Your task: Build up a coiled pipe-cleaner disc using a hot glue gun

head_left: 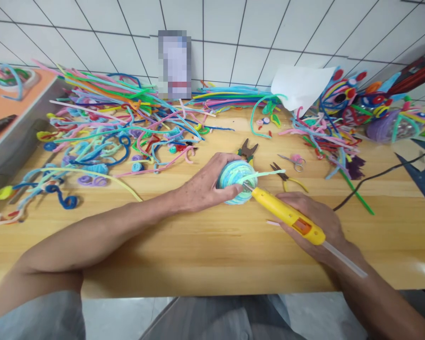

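Observation:
My left hand [212,182] is wrapped round a ball coiled in blue and green pipe cleaner [233,170], steadying it above the table. A loose pale green end of pipe cleaner [272,174] sticks out from it to the right. In my right hand [315,217] is a yellow hot glue gun [285,212], its metal nozzle at the ball close to my left thumb. A clear glue stick [345,259] protrudes from the back of the gun. The fingers of my right hand are partly hidden behind the gun.
Behind the ball lie pliers [248,150], yellow-handled cutters [288,179] and small scissors [293,161]. Tangled pipe cleaners [102,132] cover the left side. A black cord [375,177] crosses the right. Decorated figures [340,97] and a white sheet [301,87] stand by the tiled wall.

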Demonstrator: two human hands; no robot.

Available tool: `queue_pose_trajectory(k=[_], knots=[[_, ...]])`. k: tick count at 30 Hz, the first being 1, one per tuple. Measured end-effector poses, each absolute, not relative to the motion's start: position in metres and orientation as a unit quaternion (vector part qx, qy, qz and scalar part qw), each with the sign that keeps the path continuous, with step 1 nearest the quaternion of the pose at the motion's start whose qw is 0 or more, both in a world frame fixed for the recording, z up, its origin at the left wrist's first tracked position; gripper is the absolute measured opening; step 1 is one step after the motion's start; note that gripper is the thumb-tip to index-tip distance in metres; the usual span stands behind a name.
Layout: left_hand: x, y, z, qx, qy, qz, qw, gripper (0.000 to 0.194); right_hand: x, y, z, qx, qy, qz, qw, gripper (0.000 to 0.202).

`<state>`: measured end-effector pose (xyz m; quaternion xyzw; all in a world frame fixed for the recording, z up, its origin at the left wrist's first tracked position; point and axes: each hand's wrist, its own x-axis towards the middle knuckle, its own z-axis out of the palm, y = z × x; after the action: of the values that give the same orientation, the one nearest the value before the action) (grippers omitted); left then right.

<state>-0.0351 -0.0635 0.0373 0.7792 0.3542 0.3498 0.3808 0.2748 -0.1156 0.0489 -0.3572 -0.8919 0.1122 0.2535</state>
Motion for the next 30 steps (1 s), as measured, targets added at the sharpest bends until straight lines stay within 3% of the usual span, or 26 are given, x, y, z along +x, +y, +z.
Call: queue_pose_trajectory(k=[10,19,30], knots=[[-0.035,-0.064,0.036,0.785,0.350,0.348,0.375,0.054,0.268,-0.119,0.053,-0.373,-0.875,0.112,0.287,0.029],[-0.035,-0.064,0.036,0.788,0.345,0.350,0.370,0.054,0.271,-0.118,0.049,-0.355,-0.888,0.117,0.266,0.031],[-0.035,-0.063,0.032,0.792,0.338,0.359,0.359,0.055,0.270,-0.117,0.038,-0.312,-0.900,0.028,0.305,0.030]])
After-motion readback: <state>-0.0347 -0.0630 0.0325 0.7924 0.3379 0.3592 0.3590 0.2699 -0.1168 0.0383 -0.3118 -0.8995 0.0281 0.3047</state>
